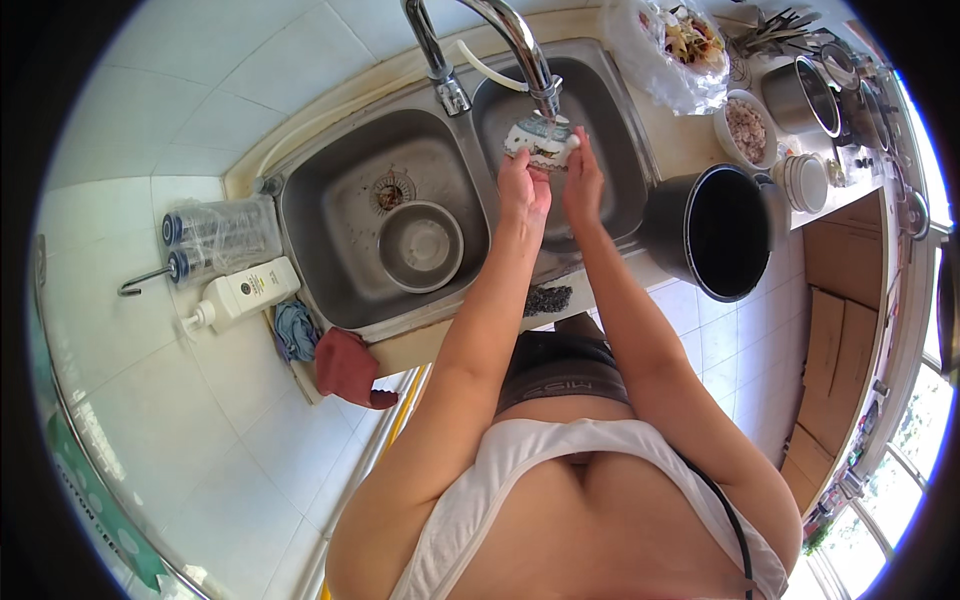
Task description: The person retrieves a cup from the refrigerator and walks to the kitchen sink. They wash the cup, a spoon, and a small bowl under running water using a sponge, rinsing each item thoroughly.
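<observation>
A patterned white ceramic piece (538, 142), perhaps a bowl or lid, is held beneath the spout of a chrome faucet (517, 37) over the right sink basin (616, 172). My left hand (525, 187) grips its lower edge. My right hand (585, 180) lies against its right side, by a small white knob or handle; whether the fingers close on it is hard to tell. Water seems to run onto the piece. In the left basin (330, 225) a round metal bowl (421, 246) sits near the drain strainer (391, 192), which holds scraps.
Right of the sink stand a black pot (705, 232), a bowl of rice-like food (746, 131), stacked white bowls (806, 184), a steel pot (802, 97) and a plastic bag of scraps (671, 60). At left are a white pump bottle (247, 292) and cloths (345, 364).
</observation>
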